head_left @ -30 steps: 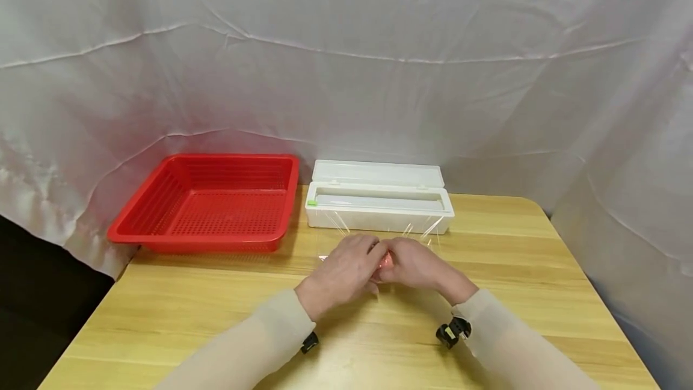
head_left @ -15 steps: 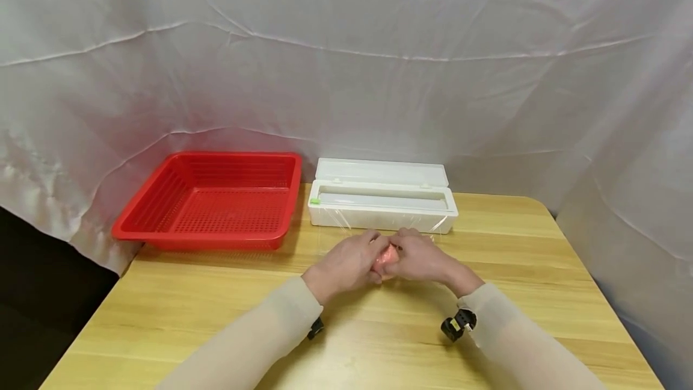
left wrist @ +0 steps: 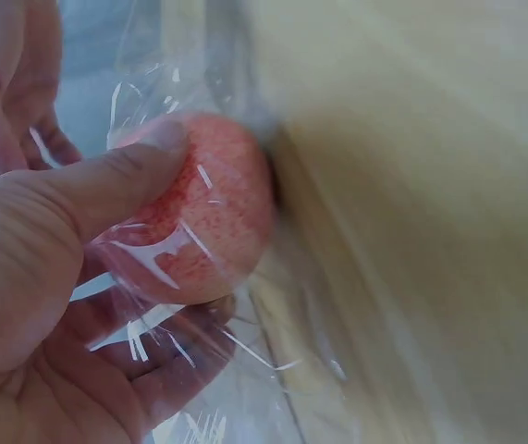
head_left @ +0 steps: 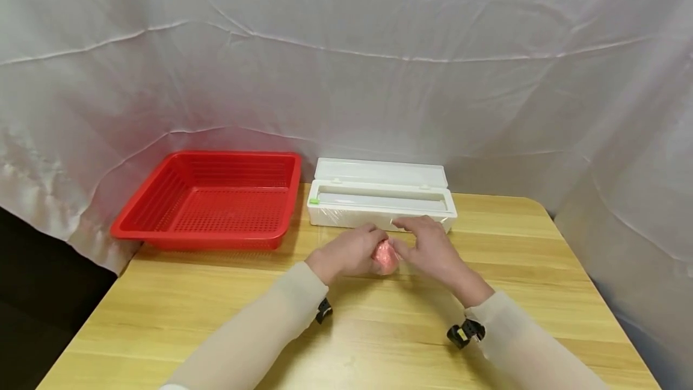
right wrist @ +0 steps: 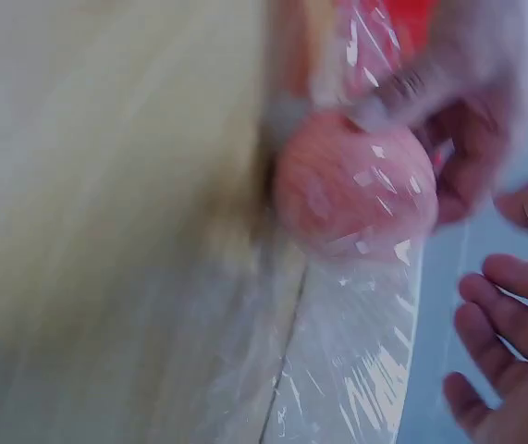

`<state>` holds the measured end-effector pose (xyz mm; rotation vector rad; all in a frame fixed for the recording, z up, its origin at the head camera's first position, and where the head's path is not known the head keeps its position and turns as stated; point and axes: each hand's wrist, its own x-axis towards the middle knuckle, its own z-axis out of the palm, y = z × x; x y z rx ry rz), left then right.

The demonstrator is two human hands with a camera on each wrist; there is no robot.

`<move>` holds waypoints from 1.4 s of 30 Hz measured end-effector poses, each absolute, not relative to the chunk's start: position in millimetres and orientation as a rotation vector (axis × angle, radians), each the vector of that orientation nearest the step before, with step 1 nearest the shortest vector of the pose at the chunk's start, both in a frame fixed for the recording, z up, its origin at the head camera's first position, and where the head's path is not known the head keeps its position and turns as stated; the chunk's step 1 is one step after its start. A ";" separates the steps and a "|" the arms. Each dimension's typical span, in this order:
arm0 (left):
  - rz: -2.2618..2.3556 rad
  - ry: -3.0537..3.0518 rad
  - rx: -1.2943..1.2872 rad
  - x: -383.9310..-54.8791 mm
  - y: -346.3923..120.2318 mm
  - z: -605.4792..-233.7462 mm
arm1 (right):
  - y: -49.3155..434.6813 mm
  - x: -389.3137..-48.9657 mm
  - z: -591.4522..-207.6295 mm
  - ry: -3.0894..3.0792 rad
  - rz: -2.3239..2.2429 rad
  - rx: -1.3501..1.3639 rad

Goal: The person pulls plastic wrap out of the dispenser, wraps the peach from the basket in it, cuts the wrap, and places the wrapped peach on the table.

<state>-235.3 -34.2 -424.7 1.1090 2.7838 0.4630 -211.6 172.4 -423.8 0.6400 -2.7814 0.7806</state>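
A round, red-speckled pink fruit (head_left: pixel 386 257) sits in clear plastic wrap (right wrist: pixel 365 398); its exact kind cannot be told. My left hand (head_left: pixel 353 251) holds it through the film, thumb (left wrist: pixel 125 180) on top and the other fingers beneath and behind. The wrap hangs in creases around the fruit and runs back toward a long white cling-film box (head_left: pixel 381 216). On the other side, my right hand (head_left: pixel 433 251) has its fingers spread and lies apart from the fruit in the right wrist view (right wrist: pixel 522 342).
Behind the hands stands the white box, its lid (head_left: pixel 381 172) raised and a white roll (head_left: pixel 381 201) inside. A red plastic basket (head_left: pixel 233 238) with a perforated floor is at the back left. Grey cloth (head_left: pixel 346 77) hangs behind the wooden table (head_left: pixel 178 324).
Both hands were close together around the wrapped fruit. The right hand has since let go and drawn off to the right with fingers opened, while the left keeps hold.
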 end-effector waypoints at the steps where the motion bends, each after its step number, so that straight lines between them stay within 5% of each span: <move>1: 0.494 2.761 1.098 -238.1 -33.9 -423.8 | 171.0 -208.8 -424.6 -2.735 0.712 0.671; 9: 0.709 2.541 0.930 -260.2 -31.2 -413.4 | 162.9 -194.3 -451.5 -2.575 0.196 0.875; 27: 0.511 2.698 0.922 -263.0 -47.5 -412.5 | 158.2 -221.5 -461.7 -2.569 0.150 0.837; 42: 0.846 2.819 0.646 -251.7 -103.1 -433.4 | 161.1 -226.3 -452.2 -2.719 0.213 0.819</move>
